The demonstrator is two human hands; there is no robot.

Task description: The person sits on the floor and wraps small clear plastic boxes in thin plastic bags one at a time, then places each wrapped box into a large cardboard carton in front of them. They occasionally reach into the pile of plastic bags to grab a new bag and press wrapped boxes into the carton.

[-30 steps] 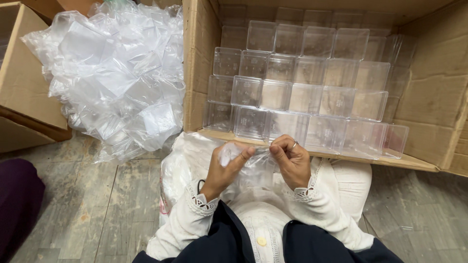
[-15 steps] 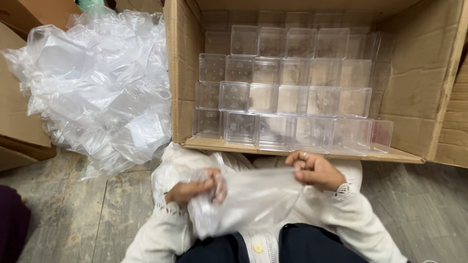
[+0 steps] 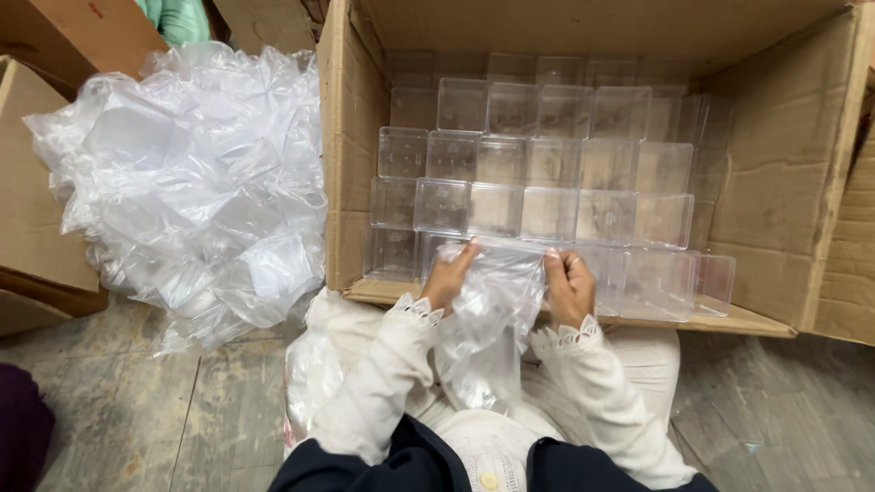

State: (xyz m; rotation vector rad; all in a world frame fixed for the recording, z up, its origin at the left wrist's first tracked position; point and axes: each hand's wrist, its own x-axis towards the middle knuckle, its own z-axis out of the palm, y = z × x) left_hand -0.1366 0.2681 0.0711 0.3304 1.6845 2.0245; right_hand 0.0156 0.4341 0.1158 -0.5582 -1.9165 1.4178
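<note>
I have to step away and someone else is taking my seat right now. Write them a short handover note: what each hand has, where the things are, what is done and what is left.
Left hand: gripping the left top edge of a clear plastic bag.
Right hand: gripping the bag's right top edge; the bag hangs over the lap at the front edge of the cardboard box.
Done: clear square containers stand stacked in rows in the box, which lies on its side.
Left: a gap shows at the right end of the rows. A heap of clear bags lies on the floor left of the box.
</note>
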